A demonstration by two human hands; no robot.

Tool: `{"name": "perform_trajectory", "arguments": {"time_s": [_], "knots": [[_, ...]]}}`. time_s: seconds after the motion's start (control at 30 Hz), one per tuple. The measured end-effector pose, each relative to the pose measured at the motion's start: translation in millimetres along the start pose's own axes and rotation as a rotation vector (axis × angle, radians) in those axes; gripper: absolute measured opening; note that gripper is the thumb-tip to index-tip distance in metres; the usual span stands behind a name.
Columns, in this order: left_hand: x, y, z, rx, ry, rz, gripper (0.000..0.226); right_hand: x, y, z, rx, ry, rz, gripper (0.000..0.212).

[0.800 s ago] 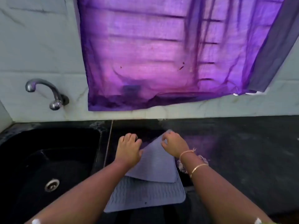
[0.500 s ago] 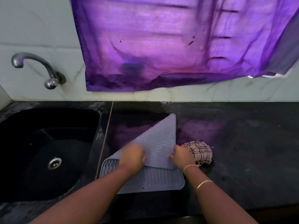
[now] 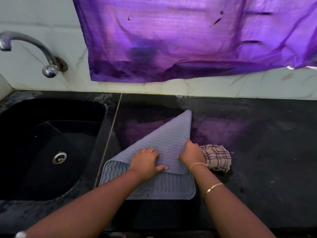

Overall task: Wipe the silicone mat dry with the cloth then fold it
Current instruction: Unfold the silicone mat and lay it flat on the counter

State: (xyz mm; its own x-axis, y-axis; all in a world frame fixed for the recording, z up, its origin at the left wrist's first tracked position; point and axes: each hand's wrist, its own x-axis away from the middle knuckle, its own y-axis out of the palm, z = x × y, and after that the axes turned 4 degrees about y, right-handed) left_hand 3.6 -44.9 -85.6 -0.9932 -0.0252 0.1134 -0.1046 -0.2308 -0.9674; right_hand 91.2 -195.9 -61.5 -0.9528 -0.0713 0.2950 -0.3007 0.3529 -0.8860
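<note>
Black counter (image 3: 260, 169): left hand (image 3: 145, 161) presses flat on folded mat (image 3: 164, 140), right hand (image 3: 191, 153) pinches its edge.

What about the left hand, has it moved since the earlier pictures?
Yes. The left hand has slid toward the person, away from the wall, along the folded mat.

The grey-blue ribbed silicone mat (image 3: 164, 140) lies partly folded, one corner turned over; the checked cloth (image 3: 217, 159) sits crumpled just right of it.
</note>
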Motion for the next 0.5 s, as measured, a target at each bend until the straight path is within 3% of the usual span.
{"name": "perform_trajectory", "arguments": {"time_s": [0.13,0.2,0.23,0.3,0.4,0.5], "knots": [[-3,-1,4,-0.106,0.011,-0.022,0.086,-15,-4,-7,-0.216,-0.004,0.021,0.024],[-4,0,5,-0.176,0.010,0.011,0.098,-26,-13,-16,-0.479,0.038,-0.036,0.006],[-4,1,5,-0.201,0.012,0.037,0.100,-30,-19,-22,-0.635,0.054,-0.075,0.015],[-3,3,2,-0.209,0.015,0.078,0.093,-40,-31,-34,-0.839,0.072,-0.140,0.028],[-2,3,-8,-0.121,-0.001,0.217,0.054,-51,-51,-56,-1.020,0.032,-0.288,0.023],[-7,-13,-21,-0.004,-0.096,0.347,0.041,-59,-65,-82,-1.080,-0.016,-0.370,0.014]]}}
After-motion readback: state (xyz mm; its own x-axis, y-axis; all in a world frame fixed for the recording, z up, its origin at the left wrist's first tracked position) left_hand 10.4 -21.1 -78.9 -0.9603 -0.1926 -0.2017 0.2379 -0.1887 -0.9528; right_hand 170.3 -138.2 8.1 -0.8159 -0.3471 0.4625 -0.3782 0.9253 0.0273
